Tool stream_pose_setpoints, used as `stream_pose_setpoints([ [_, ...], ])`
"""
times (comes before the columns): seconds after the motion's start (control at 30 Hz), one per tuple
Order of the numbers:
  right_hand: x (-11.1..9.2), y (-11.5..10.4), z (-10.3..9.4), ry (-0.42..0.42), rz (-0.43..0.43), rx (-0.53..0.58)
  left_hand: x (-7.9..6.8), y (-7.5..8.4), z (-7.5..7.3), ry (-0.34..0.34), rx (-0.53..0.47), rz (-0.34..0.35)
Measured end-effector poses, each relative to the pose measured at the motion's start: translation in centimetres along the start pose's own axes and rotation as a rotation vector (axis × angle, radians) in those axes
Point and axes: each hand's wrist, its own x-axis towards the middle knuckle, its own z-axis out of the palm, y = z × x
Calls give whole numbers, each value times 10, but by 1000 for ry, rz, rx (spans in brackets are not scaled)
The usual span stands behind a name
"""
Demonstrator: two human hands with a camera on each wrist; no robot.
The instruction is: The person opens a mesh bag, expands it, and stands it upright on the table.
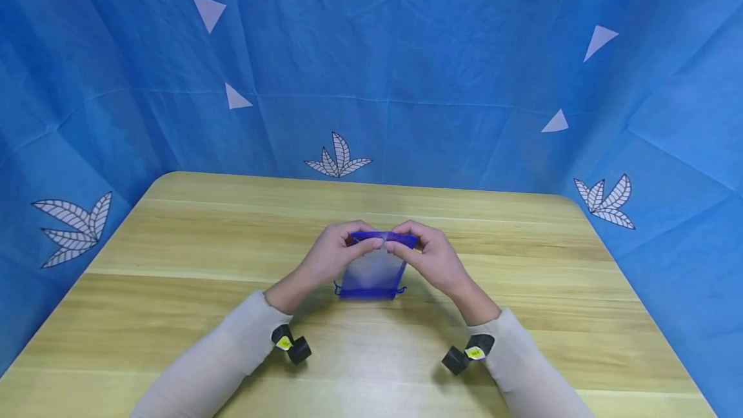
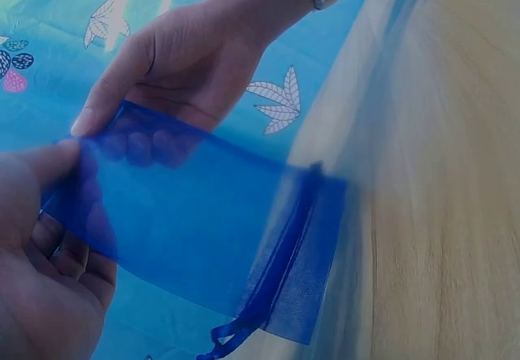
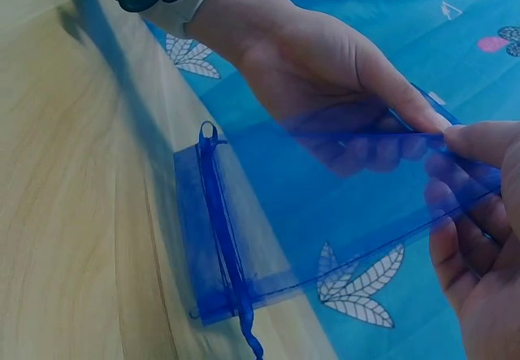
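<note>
A sheer blue drawstring pouch (image 1: 371, 276) hangs between both hands, its ribbon end lower and toward the person. My left hand (image 1: 335, 251) pinches the pouch's far edge, thumb on the near side and fingers behind. Across from it, my right hand (image 1: 432, 257) pinches the same edge, and the two thumbs nearly meet in the middle. In the left wrist view the see-through pouch (image 2: 203, 206) shows fingers behind its mesh. A ribbon loop (image 3: 209, 131) sticks out beside the gathered band in the right wrist view. Nothing is visible inside the pouch.
A light wood-grain table (image 1: 191, 315) lies under the hands. Blue cloth (image 1: 395, 50) with white leaf and triangle prints hangs behind it and at both sides. Small black cameras (image 1: 298, 349) are strapped at the wrists over light sleeves.
</note>
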Motion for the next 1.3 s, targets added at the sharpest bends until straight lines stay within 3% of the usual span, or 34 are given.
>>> stream_pose_setpoints([
  [0.47,0,1,2,-10,2,43,-1,1,0,22,10,2],
  [0.73,0,1,2,-19,-22,7,-1,1,0,29,-4,-14],
  [1.17,0,0,1,10,-54,-36,2,6,-12,-153,-26,-18],
  [1.3,0,1,0,17,-61,-57,2,8,-14,-179,-16,-29],
])
